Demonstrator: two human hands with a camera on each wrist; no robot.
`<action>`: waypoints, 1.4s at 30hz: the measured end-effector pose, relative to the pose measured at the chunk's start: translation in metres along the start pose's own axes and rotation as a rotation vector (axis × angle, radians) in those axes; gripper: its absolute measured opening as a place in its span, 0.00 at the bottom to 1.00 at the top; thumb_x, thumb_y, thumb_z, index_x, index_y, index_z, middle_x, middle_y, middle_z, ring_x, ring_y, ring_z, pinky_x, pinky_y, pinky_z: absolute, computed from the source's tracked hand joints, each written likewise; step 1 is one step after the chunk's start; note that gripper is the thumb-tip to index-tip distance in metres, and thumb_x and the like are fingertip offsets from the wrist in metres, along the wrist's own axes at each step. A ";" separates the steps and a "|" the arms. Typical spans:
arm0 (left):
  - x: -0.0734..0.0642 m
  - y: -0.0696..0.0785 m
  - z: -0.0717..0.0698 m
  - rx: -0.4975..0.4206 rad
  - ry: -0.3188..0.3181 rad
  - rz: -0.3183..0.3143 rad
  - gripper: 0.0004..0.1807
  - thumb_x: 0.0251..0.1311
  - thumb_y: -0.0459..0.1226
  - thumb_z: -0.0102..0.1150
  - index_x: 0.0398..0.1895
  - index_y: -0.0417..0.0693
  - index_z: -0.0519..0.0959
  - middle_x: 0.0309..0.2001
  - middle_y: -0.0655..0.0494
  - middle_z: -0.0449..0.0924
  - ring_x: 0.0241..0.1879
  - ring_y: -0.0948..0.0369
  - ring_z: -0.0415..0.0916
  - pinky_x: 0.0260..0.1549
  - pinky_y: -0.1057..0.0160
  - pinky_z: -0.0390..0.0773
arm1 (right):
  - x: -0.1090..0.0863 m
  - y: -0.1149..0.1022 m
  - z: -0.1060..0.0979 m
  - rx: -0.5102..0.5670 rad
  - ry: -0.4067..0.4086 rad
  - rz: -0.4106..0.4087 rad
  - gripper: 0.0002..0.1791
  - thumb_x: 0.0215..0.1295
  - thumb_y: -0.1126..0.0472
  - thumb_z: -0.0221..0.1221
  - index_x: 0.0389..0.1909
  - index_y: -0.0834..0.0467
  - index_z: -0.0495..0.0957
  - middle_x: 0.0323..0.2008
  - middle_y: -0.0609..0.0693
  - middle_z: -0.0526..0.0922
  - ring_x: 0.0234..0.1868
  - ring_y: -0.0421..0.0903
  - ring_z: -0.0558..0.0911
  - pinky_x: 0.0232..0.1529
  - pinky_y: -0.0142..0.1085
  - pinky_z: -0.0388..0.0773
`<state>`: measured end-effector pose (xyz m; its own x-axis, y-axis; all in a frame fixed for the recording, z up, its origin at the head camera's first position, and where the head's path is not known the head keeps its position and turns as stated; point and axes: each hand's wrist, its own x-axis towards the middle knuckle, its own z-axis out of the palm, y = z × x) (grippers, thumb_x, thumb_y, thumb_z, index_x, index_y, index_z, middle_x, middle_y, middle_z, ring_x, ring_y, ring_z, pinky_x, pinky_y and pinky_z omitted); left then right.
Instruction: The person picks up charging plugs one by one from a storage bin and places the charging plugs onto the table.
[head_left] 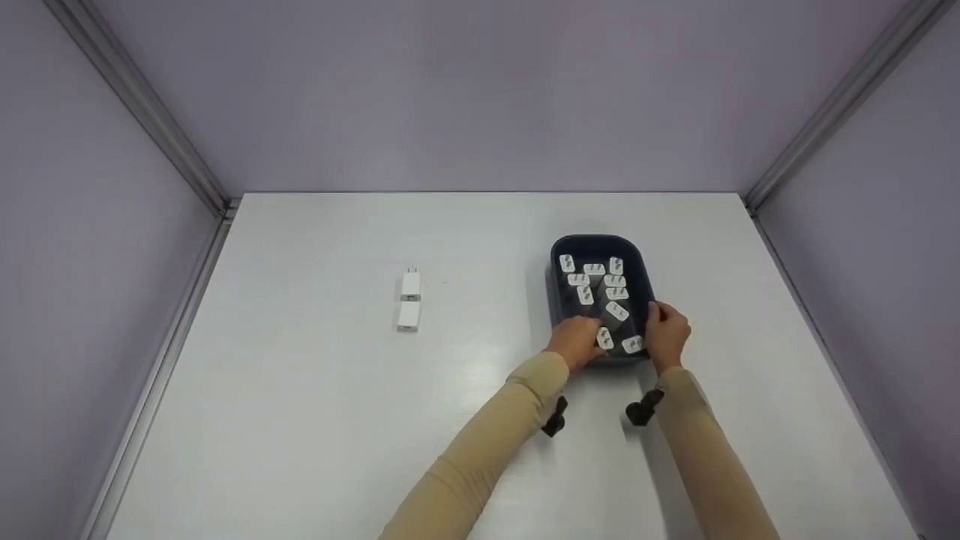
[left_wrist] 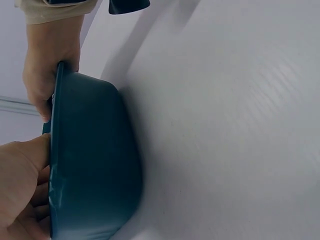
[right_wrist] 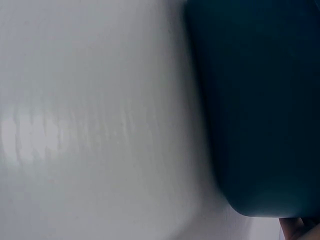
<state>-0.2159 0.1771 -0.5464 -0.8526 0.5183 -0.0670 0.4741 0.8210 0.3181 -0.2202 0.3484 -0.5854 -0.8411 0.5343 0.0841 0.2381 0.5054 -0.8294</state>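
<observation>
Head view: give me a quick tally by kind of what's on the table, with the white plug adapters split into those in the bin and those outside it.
White adapters visible in the dark bin: 10
Loose white adapters outside it: 2
Bin: 1
Total: 13

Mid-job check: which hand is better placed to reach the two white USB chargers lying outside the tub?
Likely the left hand: it's nearer the two white USB chargers, which lie left of the tub. The right hand grips the tub's right side, farther away.
</observation>
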 end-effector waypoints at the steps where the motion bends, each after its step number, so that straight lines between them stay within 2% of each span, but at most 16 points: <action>1: 0.000 0.000 0.000 0.015 0.006 -0.004 0.18 0.54 0.50 0.67 0.44 0.51 0.83 0.43 0.58 0.87 0.45 0.61 0.84 0.43 0.63 0.83 | 0.000 0.000 0.000 0.000 0.001 -0.001 0.19 0.72 0.61 0.48 0.52 0.73 0.77 0.50 0.72 0.80 0.51 0.63 0.80 0.56 0.52 0.75; 10: -0.001 0.001 0.003 0.079 0.045 -0.020 0.15 0.55 0.49 0.67 0.40 0.52 0.84 0.40 0.59 0.87 0.41 0.62 0.85 0.39 0.65 0.84 | -0.001 -0.001 0.002 0.008 -0.003 -0.006 0.20 0.72 0.61 0.48 0.52 0.73 0.77 0.50 0.72 0.80 0.50 0.63 0.80 0.55 0.52 0.76; 20: -0.004 -0.001 0.003 0.061 0.061 0.002 0.15 0.58 0.47 0.64 0.42 0.49 0.82 0.42 0.56 0.86 0.43 0.60 0.83 0.42 0.64 0.83 | -0.001 -0.001 -0.001 -0.012 -0.010 -0.010 0.20 0.72 0.62 0.48 0.52 0.73 0.76 0.51 0.72 0.80 0.51 0.64 0.80 0.56 0.52 0.75; 29: -0.006 -0.005 0.001 -0.110 0.091 0.033 0.19 0.58 0.45 0.64 0.47 0.43 0.79 0.46 0.51 0.83 0.48 0.57 0.80 0.49 0.65 0.80 | 0.000 -0.001 0.000 -0.012 0.006 -0.011 0.19 0.71 0.61 0.49 0.51 0.73 0.77 0.49 0.72 0.81 0.49 0.63 0.80 0.55 0.51 0.76; 35: -0.007 -0.006 0.001 -0.248 0.101 0.021 0.25 0.56 0.44 0.66 0.54 0.41 0.75 0.52 0.51 0.80 0.52 0.59 0.80 0.54 0.67 0.78 | 0.000 -0.001 0.000 -0.016 0.016 -0.020 0.18 0.71 0.62 0.49 0.49 0.73 0.78 0.49 0.71 0.81 0.50 0.64 0.80 0.56 0.52 0.75; 42: -0.007 -0.008 0.002 -0.311 0.132 0.025 0.25 0.55 0.43 0.65 0.54 0.43 0.74 0.52 0.52 0.80 0.51 0.59 0.80 0.53 0.67 0.78 | 0.000 0.000 0.001 -0.036 0.012 -0.028 0.19 0.72 0.61 0.48 0.50 0.72 0.78 0.49 0.71 0.81 0.49 0.64 0.81 0.54 0.52 0.76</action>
<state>-0.2130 0.1675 -0.5504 -0.8722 0.4853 0.0608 0.4227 0.6853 0.5930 -0.2203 0.3476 -0.5859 -0.8420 0.5275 0.1132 0.2324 0.5439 -0.8063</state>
